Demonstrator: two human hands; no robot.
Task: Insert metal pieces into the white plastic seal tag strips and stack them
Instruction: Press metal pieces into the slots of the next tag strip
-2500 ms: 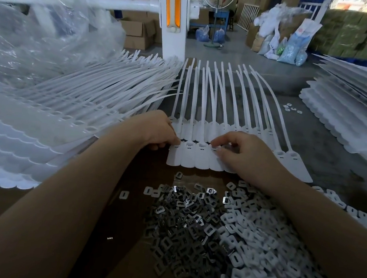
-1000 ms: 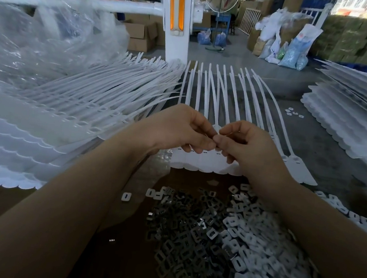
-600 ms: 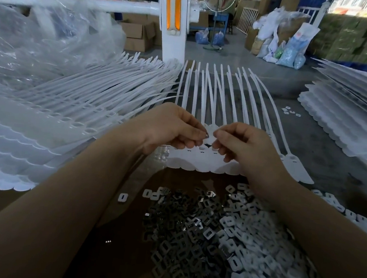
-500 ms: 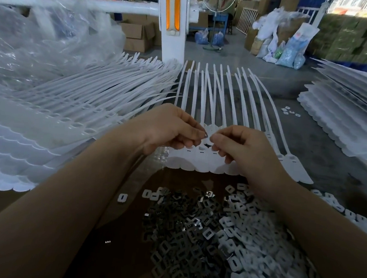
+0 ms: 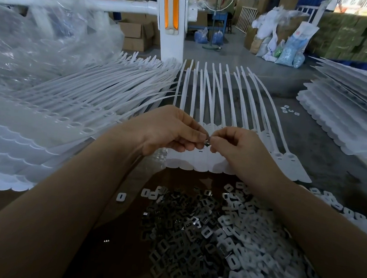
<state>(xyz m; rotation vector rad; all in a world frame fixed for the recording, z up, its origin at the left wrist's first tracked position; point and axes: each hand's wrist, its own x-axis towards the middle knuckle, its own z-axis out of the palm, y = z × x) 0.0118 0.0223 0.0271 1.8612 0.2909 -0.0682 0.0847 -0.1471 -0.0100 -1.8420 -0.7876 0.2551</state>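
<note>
A row of white seal tag strips [image 5: 200, 162] lies flat in front of me, tails fanning away. Just above its tag heads, my left hand [image 5: 170, 131] and my right hand [image 5: 237, 150] meet fingertip to fingertip. Between them they pinch a small metal piece [image 5: 207, 141]; which hand bears it more I cannot tell. A heap of dark metal pieces [image 5: 181, 231] lies close to me, merging on the right into a heap of white plastic caps [image 5: 267, 257].
A tall stack of white strips [image 5: 46, 122] fills the left side, with crumpled clear plastic sheeting [image 5: 42, 44] behind it. Another strip stack [image 5: 346, 113] sits at the right. A white post with an orange reflector [image 5: 171, 24] stands behind the table.
My hands rose from pressing on the tag heads and came together above the row. Over the last second they have stayed fingertip to fingertip with the small metal piece between them.
</note>
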